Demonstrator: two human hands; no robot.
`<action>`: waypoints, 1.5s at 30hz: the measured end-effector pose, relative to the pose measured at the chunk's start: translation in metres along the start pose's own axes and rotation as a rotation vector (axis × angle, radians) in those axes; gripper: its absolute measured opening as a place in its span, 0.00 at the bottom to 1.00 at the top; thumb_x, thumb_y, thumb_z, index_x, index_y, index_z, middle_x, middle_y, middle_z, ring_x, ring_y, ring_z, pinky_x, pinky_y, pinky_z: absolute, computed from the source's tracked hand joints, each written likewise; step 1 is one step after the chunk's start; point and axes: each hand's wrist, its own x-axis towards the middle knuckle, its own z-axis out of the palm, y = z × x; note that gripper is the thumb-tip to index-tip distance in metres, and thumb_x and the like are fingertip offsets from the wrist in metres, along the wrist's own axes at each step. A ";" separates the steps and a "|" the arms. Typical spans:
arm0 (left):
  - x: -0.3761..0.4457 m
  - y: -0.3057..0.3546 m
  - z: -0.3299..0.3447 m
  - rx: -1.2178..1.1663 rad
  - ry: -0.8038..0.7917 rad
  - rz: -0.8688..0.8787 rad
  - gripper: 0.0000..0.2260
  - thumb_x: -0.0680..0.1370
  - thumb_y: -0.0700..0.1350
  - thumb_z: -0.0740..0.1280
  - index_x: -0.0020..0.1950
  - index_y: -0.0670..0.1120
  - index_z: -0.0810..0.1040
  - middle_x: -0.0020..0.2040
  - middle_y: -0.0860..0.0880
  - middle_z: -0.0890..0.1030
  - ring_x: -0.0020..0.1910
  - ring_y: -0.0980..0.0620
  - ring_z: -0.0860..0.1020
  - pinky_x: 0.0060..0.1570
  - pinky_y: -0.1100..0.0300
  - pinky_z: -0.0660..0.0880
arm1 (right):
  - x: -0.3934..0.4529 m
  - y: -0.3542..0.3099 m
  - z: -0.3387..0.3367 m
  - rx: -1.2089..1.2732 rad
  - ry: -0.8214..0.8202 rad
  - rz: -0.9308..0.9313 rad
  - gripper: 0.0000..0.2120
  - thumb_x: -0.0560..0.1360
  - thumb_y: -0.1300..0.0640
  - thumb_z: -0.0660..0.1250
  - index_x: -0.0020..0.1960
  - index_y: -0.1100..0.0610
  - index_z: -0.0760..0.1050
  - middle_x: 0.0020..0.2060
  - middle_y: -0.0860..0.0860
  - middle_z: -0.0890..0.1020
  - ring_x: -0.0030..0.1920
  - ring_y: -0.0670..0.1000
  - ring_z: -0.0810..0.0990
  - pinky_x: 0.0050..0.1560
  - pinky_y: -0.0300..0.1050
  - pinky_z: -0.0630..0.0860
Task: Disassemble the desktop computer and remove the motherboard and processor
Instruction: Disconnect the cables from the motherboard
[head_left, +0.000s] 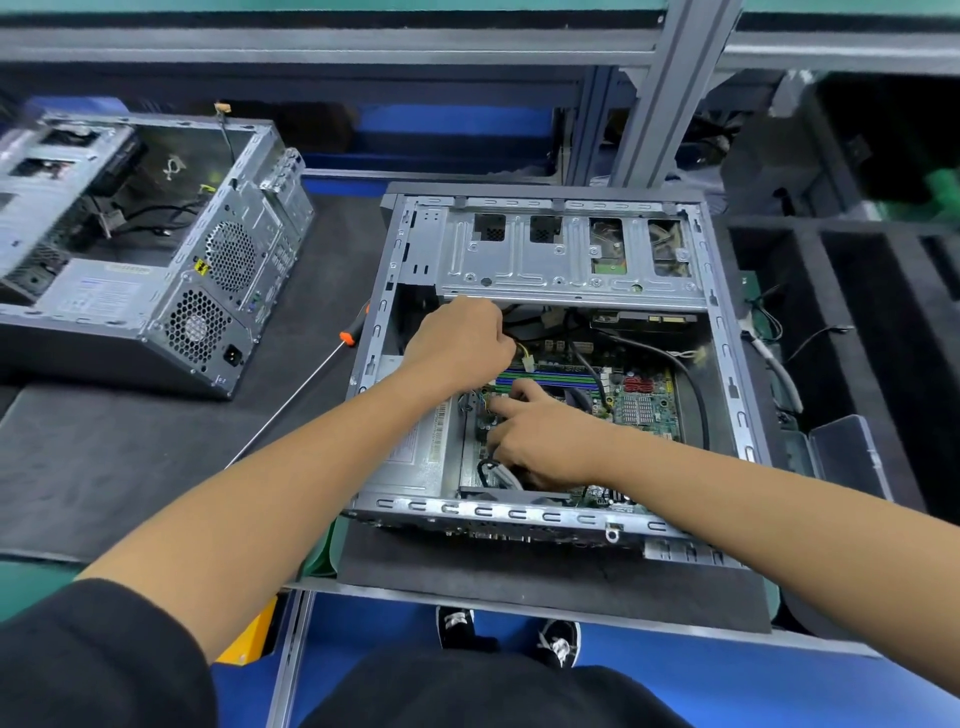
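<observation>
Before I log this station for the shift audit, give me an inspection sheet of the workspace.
Surface: dark mat on the bench.
Job's things: open computer case, motherboard still inside.
Clutter: second opened case at left; orange-handled screwdriver on the mat.
Hands: left hand curled on a connector with yellow wires; right hand touches the board, index finger extended.
Cables: black cable looping over the board.
Surroundings: aluminium frame post; black foam trays at right.
</observation>
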 end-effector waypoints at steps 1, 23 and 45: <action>0.000 0.000 0.000 0.000 0.002 -0.002 0.07 0.73 0.46 0.62 0.37 0.46 0.76 0.33 0.49 0.78 0.36 0.48 0.77 0.31 0.59 0.70 | -0.001 0.000 0.000 0.025 0.004 0.001 0.03 0.71 0.59 0.64 0.42 0.53 0.75 0.46 0.44 0.79 0.58 0.51 0.66 0.61 0.52 0.57; 0.000 0.000 -0.001 0.006 -0.008 -0.001 0.07 0.73 0.45 0.63 0.37 0.44 0.77 0.32 0.48 0.78 0.32 0.49 0.76 0.28 0.61 0.67 | -0.001 0.012 -0.008 0.511 -0.014 0.051 0.07 0.74 0.61 0.61 0.37 0.57 0.72 0.41 0.48 0.77 0.49 0.49 0.69 0.70 0.55 0.50; 0.001 -0.001 0.002 0.001 0.009 0.008 0.07 0.72 0.45 0.62 0.36 0.44 0.76 0.32 0.48 0.77 0.31 0.48 0.75 0.29 0.60 0.69 | 0.007 0.001 0.003 0.399 0.005 0.041 0.06 0.74 0.56 0.65 0.42 0.58 0.75 0.44 0.46 0.76 0.59 0.51 0.68 0.65 0.51 0.49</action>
